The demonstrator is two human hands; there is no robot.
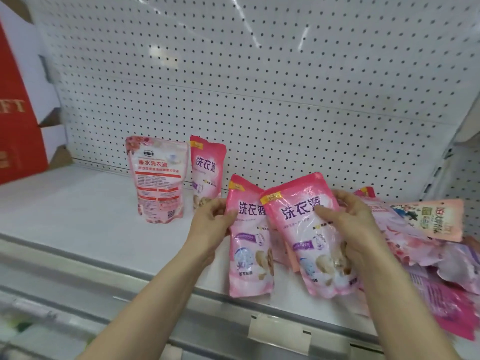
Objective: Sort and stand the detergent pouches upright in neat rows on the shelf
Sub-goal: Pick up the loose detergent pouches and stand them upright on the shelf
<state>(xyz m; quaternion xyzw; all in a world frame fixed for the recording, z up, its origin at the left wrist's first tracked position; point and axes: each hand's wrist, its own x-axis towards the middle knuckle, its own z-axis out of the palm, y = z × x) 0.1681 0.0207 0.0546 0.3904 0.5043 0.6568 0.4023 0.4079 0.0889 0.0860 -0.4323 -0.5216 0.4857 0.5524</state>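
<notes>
Two pink detergent pouches stand upright at the back of the white shelf (pixel 78 203): a floral one (pixel 158 178) and, to its right, a pink one (pixel 206 168). My left hand (pixel 211 222) grips the left edge of a pink pouch (pixel 249 250) near the shelf's front. My right hand (pixel 350 224) holds a second matching pink pouch (pixel 306 237), tilted and overlapping the first. A heap of several pouches (pixel 420 229) lies flat on the right, partly hidden behind my right hand.
A white pegboard wall (pixel 259 74) backs the shelf. A red and white carton (pixel 18 120) stands at the far left. The shelf's front rail (pixel 181 302) carries a price-tag strip.
</notes>
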